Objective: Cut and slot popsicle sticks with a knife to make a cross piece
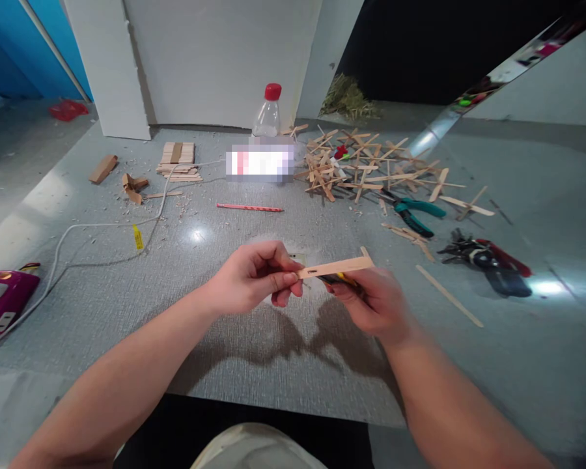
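Head view: your left hand [261, 277] pinches a flat pale wooden stick [339, 266] running toward three o'clock; your right hand [374, 299] grips what looks like a yellow-and-black tool [346, 279].

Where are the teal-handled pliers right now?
In the head view, the teal-handled pliers lie right of centre on the grey surface, at the near right edge of the wooden-stick pile, beyond the right hand.

A red-capped bottle [267, 120] stands upright — purple socket box [10, 301] left, keys [461, 250] right.
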`<state>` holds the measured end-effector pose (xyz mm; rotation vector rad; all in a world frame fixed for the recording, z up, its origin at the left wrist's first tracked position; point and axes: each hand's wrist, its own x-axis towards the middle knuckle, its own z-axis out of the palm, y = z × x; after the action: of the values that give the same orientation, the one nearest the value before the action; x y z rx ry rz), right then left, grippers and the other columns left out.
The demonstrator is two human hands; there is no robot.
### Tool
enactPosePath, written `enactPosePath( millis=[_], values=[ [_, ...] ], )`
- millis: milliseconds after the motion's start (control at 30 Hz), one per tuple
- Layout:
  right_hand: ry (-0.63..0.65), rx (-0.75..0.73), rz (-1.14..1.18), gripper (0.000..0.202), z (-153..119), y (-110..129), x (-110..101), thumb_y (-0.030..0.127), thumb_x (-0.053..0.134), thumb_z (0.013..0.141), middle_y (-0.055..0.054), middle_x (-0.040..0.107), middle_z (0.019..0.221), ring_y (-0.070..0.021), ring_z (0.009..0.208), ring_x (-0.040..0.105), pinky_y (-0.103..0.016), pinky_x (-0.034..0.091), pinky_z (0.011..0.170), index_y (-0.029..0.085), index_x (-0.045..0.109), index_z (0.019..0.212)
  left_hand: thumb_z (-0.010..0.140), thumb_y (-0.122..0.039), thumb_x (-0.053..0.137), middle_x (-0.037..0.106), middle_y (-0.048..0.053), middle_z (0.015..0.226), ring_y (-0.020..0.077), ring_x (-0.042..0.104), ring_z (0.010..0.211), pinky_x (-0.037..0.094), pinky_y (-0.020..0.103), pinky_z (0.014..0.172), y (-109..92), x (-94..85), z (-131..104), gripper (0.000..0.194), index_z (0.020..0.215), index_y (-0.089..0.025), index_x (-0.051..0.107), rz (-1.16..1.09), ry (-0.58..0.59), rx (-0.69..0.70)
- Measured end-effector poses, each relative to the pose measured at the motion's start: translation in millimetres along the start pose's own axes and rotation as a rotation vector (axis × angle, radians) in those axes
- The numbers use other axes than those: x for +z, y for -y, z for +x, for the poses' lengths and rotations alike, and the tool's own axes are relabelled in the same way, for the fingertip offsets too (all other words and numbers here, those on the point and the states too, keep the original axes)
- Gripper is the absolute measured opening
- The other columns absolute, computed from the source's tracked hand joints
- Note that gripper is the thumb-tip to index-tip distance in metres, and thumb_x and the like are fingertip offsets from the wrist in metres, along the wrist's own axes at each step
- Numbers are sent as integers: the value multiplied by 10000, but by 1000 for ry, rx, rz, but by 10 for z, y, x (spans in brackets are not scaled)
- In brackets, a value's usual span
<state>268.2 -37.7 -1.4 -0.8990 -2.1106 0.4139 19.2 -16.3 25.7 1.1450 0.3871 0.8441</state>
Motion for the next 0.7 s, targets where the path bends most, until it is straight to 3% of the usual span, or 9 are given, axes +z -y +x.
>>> enactPosePath(
  millis=[267,500,700],
  values=[
    [19,-79,-60,219,56,-19,-116,134,580,953,-13,763,892,-162,695,708,-259,538,618,284,652,1096,911,-334,760,690,23,751,42,505,537,413,191,501,-70,-66,-4,250,899,-144,599,185,1,-51],
    [6,21,-48,181,45,13,-29,159,584,966,33,682,722,-124,564,615,-231,458,527,272,669,1078,885,-377,774,684,23,737,37,441,514,352,197,481,-53,-53,13,301,867,-150,577,177,-37,-43],
    [47,53,-24,132,18,-34,-47,181,607,957,39,664,681,-116,531,584,-232,416,492,261,685,1028,877,-318,764,701,35,748,77,566,621,437,223,583,-10,-82,15,238,864,-154,593,281,-75,-9]
  ],
)
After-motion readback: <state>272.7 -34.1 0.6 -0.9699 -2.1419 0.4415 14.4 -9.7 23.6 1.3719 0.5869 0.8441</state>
